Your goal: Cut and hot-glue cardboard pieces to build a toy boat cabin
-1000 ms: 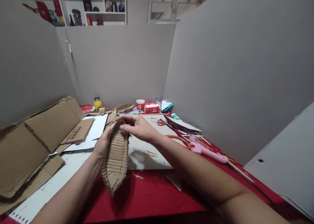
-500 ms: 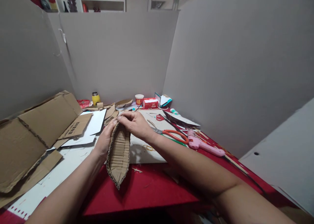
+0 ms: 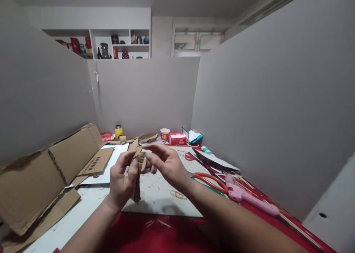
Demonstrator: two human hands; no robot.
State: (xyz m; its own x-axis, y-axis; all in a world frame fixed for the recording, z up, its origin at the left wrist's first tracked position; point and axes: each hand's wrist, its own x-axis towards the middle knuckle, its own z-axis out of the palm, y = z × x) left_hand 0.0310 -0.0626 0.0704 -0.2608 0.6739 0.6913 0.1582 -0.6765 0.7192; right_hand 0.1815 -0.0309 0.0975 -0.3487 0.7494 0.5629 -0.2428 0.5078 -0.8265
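A small boat-shaped piece of corrugated cardboard (image 3: pixel 138 188) is held up over the white board (image 3: pixel 161 203), turned so that its narrow side faces me. My left hand (image 3: pixel 123 177) pinches it between thumb and fingers from the left. At its upper end, the thumb and fingers of my right hand (image 3: pixel 169 168) close on the raised edge. The fingers partly cover the inside of the piece. Orange-handled scissors (image 3: pixel 210 182) lie just beyond my right wrist, and a few yellow rubber bands (image 3: pixel 178 195) rest on the board below it.
A large folded cardboard sheet (image 3: pixel 30 186) stands along the left. To the right lie a pink glue gun (image 3: pixel 251 199), thin sticks (image 3: pixel 299 229) and red-handled scissors (image 3: pixel 191 157). At the back are a yellow bottle (image 3: pixel 118 131), a paper cup (image 3: pixel 165 134) and a red tissue box (image 3: pixel 178 138).
The cardboard piece has been tilted from hanging point-down with its inside toward me to nearly edge-on. Both hands have shifted their grip, and my view has tipped upward.
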